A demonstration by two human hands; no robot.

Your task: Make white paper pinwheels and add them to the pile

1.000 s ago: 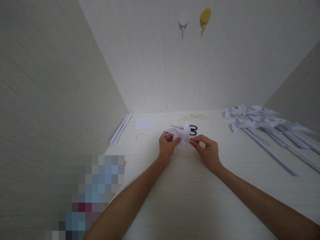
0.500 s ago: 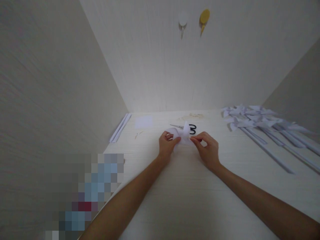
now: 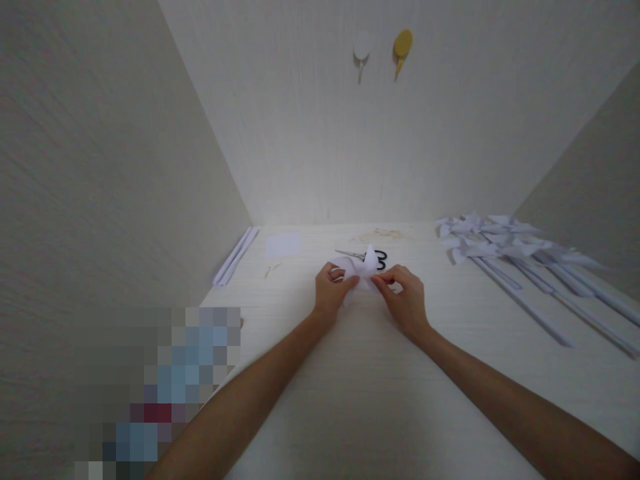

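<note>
A small white folded paper piece (image 3: 364, 270) sits between my two hands over the middle of the pale table (image 3: 380, 400). My left hand (image 3: 331, 291) pinches its left side with thumb and fingers. My right hand (image 3: 404, 299) pinches its right side. One pointed flap of the paper stands up between the hands. Black-handled scissors (image 3: 369, 257) lie just behind the paper, partly hidden by it.
A pile of finished white paper pinwheels on long paper sticks (image 3: 520, 257) lies at the right. Rolled paper sticks (image 3: 235, 255) lie along the left wall, with a white paper square (image 3: 283, 244) near them. Two wall hooks, one white (image 3: 361, 48) and one yellow (image 3: 401, 45), hang above.
My hands have drawn slightly closer together on the paper, and my right fingers have closed in toward its middle. The view has shifted a little.
</note>
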